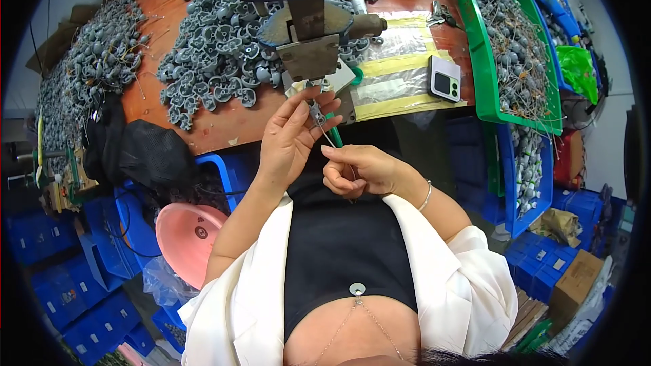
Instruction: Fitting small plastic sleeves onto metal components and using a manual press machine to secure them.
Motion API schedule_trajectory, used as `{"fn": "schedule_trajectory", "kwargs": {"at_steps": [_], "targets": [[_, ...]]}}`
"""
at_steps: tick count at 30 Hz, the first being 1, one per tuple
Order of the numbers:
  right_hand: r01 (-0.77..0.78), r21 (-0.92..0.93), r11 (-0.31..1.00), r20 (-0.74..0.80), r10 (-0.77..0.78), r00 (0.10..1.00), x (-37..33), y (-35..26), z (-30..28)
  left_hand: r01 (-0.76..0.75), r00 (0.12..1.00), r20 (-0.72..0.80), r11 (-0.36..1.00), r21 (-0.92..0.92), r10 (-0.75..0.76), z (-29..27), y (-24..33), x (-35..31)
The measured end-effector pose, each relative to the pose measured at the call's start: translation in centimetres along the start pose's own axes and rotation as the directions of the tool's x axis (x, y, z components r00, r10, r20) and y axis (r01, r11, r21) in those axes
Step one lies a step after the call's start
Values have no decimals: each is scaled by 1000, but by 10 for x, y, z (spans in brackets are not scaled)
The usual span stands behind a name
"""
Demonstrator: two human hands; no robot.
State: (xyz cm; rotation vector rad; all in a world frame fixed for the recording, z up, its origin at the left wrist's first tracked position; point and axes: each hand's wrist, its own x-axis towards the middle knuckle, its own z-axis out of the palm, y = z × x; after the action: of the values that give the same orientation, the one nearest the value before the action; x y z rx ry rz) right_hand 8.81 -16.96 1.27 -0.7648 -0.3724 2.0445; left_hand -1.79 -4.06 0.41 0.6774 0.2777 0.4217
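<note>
Just below the head of a bench press (pixel 309 54), my left hand (pixel 290 137) grips a small grey plastic part (pixel 317 114) between its fingers. A thin pale wire (pixel 328 137) runs from that part down toward my right hand (pixel 361 169), which pinches it between thumb and curled fingers. The wire's far end is mostly hidden by the right hand. Behind the press, a large heap of loose grey plastic pieces (pixel 217 47) covers the reddish table (pixel 224 132).
Wired grey parts (pixel 102 47) are piled at the left. A green crate (pixel 480 71) with more wired parts stands right, beside a phone (pixel 445 78) on taped sheeting (pixel 390 98). A black bag (pixel 156 156), a pink basin (pixel 183 240) and blue bins (pixel 81 291) lie lower left.
</note>
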Motion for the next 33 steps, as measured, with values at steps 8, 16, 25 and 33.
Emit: {"fn": "schedule_trajectory", "kwargs": {"at_steps": [8,16,25,33], "targets": [[149,-262,954,-88,-178,980,-1,-7,5,-11,996,88,982,186,-5,-5,6,2],[72,-805,589,-250,-446,859,4,-8,17,96,988,108,983,156,-113,6,7,-15],[132,-787,602,-225,-481,848,5,-3,17,-220,954,276,904,367,120,6,8,-16],[174,-790,588,-199,-514,835,3,-7,16,-62,997,46,997,-52,65,20,9,-20]]}}
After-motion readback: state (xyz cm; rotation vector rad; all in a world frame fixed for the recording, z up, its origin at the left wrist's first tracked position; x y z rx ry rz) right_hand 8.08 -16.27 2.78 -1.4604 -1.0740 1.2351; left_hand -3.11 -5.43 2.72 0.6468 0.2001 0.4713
